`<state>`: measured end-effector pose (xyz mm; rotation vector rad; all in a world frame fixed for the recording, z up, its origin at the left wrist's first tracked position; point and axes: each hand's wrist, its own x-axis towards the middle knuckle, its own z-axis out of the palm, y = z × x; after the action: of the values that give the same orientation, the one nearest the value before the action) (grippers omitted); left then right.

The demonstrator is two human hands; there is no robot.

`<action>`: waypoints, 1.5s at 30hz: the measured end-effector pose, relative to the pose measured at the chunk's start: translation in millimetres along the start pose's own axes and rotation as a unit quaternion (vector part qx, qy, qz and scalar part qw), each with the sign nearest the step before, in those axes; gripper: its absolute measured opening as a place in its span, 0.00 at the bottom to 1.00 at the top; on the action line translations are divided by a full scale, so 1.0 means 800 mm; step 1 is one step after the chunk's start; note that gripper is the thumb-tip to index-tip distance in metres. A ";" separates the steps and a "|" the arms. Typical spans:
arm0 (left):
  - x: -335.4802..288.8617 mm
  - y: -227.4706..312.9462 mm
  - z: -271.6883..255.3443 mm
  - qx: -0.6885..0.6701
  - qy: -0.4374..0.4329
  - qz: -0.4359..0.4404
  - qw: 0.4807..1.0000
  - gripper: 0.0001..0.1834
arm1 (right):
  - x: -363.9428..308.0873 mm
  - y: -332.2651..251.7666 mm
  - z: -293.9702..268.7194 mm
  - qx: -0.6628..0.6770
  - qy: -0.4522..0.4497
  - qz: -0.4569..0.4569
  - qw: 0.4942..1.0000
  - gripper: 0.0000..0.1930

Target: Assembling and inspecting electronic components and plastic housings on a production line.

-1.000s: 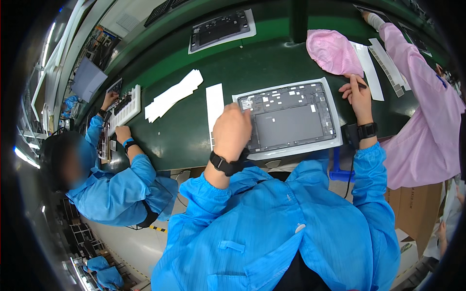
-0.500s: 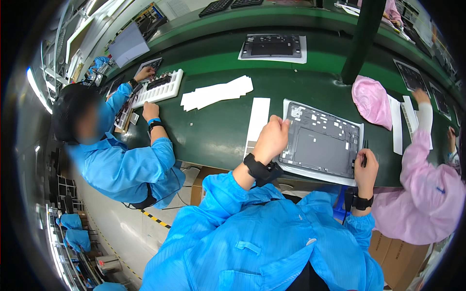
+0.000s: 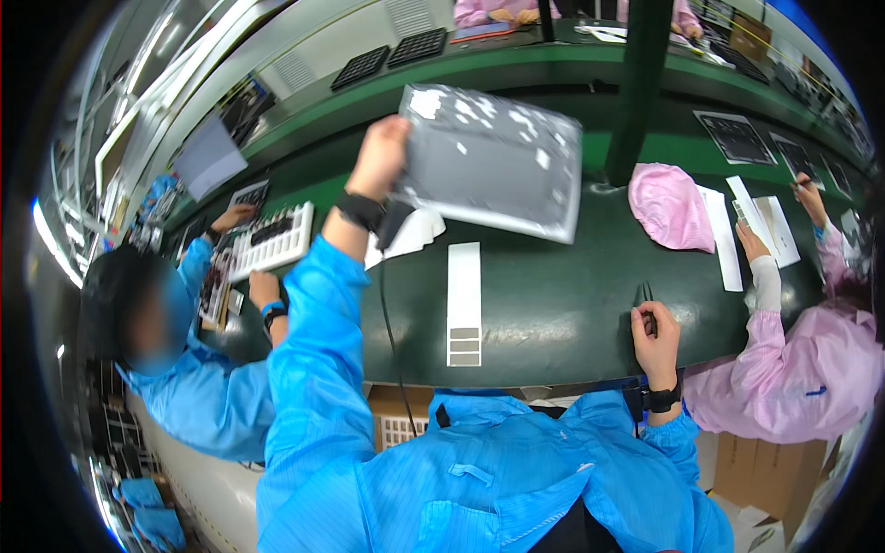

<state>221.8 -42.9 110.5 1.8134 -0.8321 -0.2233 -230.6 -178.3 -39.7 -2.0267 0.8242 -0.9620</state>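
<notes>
A flat dark grey tablet housing (image 3: 498, 166), with white patches along its upper part and a white sheet under it, is blurred by motion. My left hand (image 3: 381, 155) is closed on its left edge and holds it at the far side of the green bench. Closer to the bench's near edge, my right hand (image 3: 656, 343) is closed around dark tweezers (image 3: 647, 293), their tips pointing away from me. A white strip with grey rectangles (image 3: 465, 300) lies between my arms. Partly covered by my left wrist and the housing are white sheets (image 3: 415, 235).
A pink cap (image 3: 668, 207) and white strips (image 3: 721, 240) lie to the right, beside a co-worker in pink (image 3: 793, 369). A green post (image 3: 641, 92) rises from the bench. On the left, a co-worker in blue (image 3: 203, 405) works by a white slotted tray (image 3: 277, 244).
My left hand has lifted the tablet housing off the near bench and carried it away from me and to the left. My right hand still holds the tweezers. The view has shifted.
</notes>
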 end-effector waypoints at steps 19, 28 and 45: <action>0.393 0.086 0.258 0.160 -0.109 0.176 0.965 0.17 | 0.009 -0.003 0.003 -0.054 0.030 0.010 0.998 0.04; 0.436 0.011 0.354 0.454 0.027 0.450 0.768 0.14 | 0.013 -0.007 0.006 -0.056 0.015 0.012 0.998 0.03; 0.306 -0.158 0.354 0.408 0.043 -0.031 0.912 0.20 | 0.013 -0.003 0.002 -0.029 0.023 -0.018 0.999 0.03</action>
<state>310.3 -388.8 -59.5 2.6086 -0.8711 0.2039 -223.2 -184.2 -35.0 -2.0822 0.8506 -1.0191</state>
